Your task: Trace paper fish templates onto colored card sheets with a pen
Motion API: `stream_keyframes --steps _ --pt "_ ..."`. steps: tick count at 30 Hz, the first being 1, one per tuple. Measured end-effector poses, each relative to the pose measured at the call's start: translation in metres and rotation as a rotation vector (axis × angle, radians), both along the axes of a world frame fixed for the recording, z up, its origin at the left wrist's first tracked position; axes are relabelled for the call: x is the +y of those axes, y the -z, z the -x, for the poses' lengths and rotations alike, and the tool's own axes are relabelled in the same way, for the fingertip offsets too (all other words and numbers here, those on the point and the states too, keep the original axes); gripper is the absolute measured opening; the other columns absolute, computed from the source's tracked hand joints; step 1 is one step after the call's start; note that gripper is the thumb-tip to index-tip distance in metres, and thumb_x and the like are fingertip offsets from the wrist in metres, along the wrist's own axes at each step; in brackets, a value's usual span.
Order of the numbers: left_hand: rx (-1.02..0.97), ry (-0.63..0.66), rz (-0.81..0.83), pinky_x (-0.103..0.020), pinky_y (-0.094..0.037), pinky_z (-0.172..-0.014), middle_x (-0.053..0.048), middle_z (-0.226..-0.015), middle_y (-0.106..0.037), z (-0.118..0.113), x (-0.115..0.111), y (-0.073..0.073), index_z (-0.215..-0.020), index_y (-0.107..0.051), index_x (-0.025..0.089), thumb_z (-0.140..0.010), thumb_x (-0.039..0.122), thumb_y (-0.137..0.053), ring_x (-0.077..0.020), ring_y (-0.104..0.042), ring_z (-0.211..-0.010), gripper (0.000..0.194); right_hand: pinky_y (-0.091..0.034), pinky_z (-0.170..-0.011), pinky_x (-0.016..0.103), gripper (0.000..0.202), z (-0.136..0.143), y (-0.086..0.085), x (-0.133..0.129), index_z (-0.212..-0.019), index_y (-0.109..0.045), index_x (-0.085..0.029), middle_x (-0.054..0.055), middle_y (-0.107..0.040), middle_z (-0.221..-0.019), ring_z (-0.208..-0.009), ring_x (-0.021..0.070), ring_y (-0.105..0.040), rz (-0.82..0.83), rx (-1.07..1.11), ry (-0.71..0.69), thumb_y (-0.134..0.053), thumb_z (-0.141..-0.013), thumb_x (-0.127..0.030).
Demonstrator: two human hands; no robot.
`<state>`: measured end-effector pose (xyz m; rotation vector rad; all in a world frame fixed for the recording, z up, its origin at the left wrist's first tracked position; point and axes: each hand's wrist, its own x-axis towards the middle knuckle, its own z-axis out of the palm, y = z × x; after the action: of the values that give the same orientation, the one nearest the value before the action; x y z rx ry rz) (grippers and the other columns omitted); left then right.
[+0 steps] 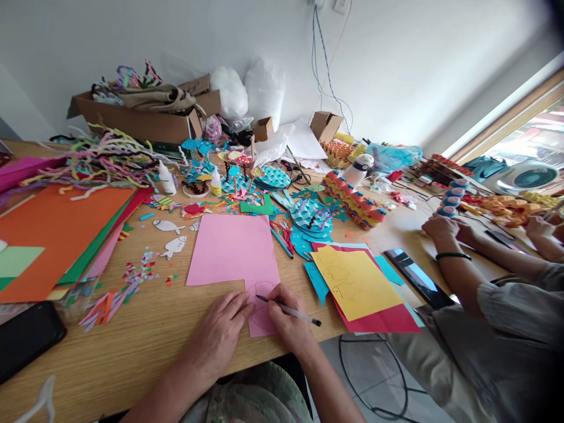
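Observation:
A pink sheet of paper (233, 247) lies in front of me, its lower part a narrow strip with a pencil-like round outline drawn on it. My right hand (288, 317) grips a pen (295, 314), whose tip meets the strip inside the outline. Beside it, my left hand (224, 323) rests on the table, fingers stretched and lying flat, fingertips on the strip's left edge. To the right, a yellow sheet with drawn figures (356, 279) lies on red and blue paper. White fish cut-outs (174, 247) lie left of the pink sheet.
Orange and green coloured sheets (66, 235) and a black phone (29, 341) are at left. Glue bottles (167, 179), blue paper pieces (311, 217) and an egg-carton caterpillar (352, 200) stand further back. Another person's hands (443, 229) work at right, near a second phone (418, 279).

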<state>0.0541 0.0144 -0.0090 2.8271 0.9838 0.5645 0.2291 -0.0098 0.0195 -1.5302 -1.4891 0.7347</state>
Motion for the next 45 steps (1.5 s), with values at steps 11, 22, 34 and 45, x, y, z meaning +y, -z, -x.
stream_keyframes --steps 11,22,34,45 --pt "-0.023 -0.011 0.020 -0.042 -0.046 -0.095 -0.007 -0.122 -0.056 -0.0005 -0.0007 0.0044 -0.118 -0.055 0.019 -0.077 -0.003 -0.036 -0.0216 -0.046 -0.115 0.051 -0.030 -0.049 0.022 0.007 0.0009 0.0000 0.0000 -0.067 -0.047 -0.020 -0.006 -0.043 -0.052 -0.048 0.0095 -0.039 0.003 0.012 0.014 -0.043 -0.073 -0.017" --pt "-0.006 -0.007 -0.034 -0.042 -0.046 -0.093 -0.007 -0.121 -0.057 -0.0002 -0.0008 0.0052 -0.119 -0.055 0.019 -0.081 0.001 -0.033 -0.0219 -0.047 -0.114 0.048 -0.036 -0.050 0.021 0.007 0.0022 0.0018 0.0001 -0.074 -0.053 -0.019 -0.004 -0.051 -0.058 -0.051 0.0096 -0.045 0.035 0.008 -0.013 -0.047 -0.078 -0.019" --pt "-0.039 -0.031 -0.043 -0.041 -0.047 -0.092 -0.008 -0.119 -0.055 -0.0014 -0.0029 0.0058 -0.118 -0.055 0.018 -0.080 0.000 -0.033 -0.0222 -0.047 -0.112 0.047 -0.037 -0.052 0.021 0.007 0.0030 0.0065 0.0018 -0.073 -0.053 -0.019 -0.004 -0.055 -0.059 -0.053 0.0100 -0.049 0.006 -0.065 -0.001 -0.048 -0.075 -0.014" --pt "-0.033 -0.008 -0.057 -0.041 -0.047 -0.091 -0.009 -0.116 -0.057 -0.0008 -0.0016 0.0054 -0.116 -0.056 0.016 -0.080 0.000 -0.035 -0.0230 -0.049 -0.109 0.044 -0.036 -0.053 0.022 0.008 0.0027 0.0050 0.0019 -0.072 -0.053 -0.019 -0.004 -0.053 -0.058 -0.053 0.0106 -0.048 0.021 -0.068 -0.015 -0.047 -0.074 -0.015"
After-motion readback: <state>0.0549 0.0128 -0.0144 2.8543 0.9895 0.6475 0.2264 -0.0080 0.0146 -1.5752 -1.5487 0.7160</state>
